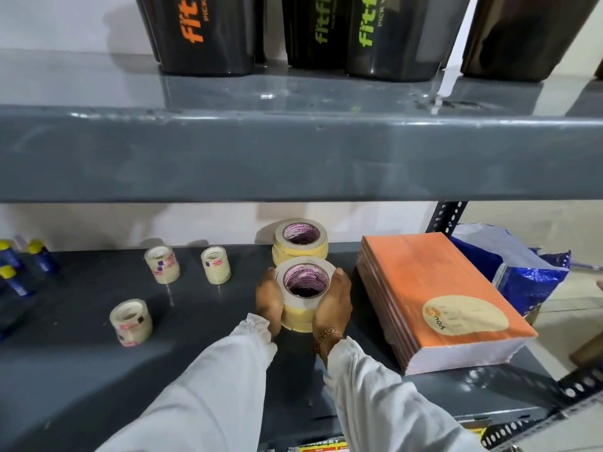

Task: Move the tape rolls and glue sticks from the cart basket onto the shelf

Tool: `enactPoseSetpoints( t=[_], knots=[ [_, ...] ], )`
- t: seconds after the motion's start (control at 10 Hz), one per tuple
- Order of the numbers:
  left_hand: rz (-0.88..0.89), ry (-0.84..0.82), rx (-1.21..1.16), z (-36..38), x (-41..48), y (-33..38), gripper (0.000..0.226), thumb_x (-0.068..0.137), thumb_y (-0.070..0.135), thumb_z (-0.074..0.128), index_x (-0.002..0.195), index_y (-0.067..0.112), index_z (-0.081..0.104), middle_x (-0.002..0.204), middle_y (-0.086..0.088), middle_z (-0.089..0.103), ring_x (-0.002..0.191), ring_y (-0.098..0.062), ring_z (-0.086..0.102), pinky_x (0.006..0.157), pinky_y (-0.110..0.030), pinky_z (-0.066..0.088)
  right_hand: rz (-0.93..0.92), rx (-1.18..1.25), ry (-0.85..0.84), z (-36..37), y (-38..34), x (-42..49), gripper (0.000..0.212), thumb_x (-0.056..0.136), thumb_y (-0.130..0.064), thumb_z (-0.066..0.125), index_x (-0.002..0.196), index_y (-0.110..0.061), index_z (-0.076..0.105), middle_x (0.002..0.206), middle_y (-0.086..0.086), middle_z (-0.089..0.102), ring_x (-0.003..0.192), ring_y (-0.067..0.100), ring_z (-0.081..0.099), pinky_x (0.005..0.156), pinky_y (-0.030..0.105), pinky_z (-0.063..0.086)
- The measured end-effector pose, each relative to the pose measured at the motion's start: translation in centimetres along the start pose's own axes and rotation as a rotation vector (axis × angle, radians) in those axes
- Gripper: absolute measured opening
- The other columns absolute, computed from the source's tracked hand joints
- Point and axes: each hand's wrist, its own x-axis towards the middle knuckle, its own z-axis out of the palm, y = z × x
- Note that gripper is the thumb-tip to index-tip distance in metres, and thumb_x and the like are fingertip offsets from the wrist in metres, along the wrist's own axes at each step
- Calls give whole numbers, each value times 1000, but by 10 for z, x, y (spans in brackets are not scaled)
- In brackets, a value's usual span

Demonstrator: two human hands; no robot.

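Note:
A stack of yellow masking tape rolls (298, 316) stands on the dark grey shelf (81, 370). My left hand (269, 298) and my right hand (332, 303) clasp this stack from both sides. Right behind it, a second stack of the same yellow rolls (300, 247) stands untouched. Three stacks of clear tape rolls rest to the left: one (162, 264), another (215, 265) and the nearest (131, 322). Blue glue sticks with yellow caps (36, 256) stand at the far left edge. The cart basket is out of view.
An orange pack of notebooks (437, 295) lies just right of my right hand. A blue and white bag (509, 265) sits beyond the shelf post. The upper shelf beam (293, 154) hangs low overhead, carrying dark shaker bottles (208, 34).

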Motion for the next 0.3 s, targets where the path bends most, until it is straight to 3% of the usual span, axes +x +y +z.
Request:
enactPoseSetpoints(
  t=[0.1,0.2,0.3],
  knots=[
    [26,-25,-35,-3,2,-1,33,98,26,33,99,7,60,93,-11,61,88,-27,58,85,-39,45,3,7,-4,1,0,1,56,90,-55,32,130,-21,51,129,2,57,116,20,52,106,43,37],
    [140,-203,-108,-13,5,-17,34,92,30,33,90,14,62,90,-11,65,84,-23,61,82,-38,47,-36,56,-74,-8,5,6,40,101,-42,32,135,-24,44,137,1,49,123,17,47,110,41,32],
    [127,-191,-230,-21,7,-31,40,90,38,36,108,15,62,114,-10,65,104,-22,60,94,-36,44,-49,74,-63,-14,8,-1,44,102,-40,30,143,-25,31,146,-1,37,130,13,37,110,31,25]
  ],
)
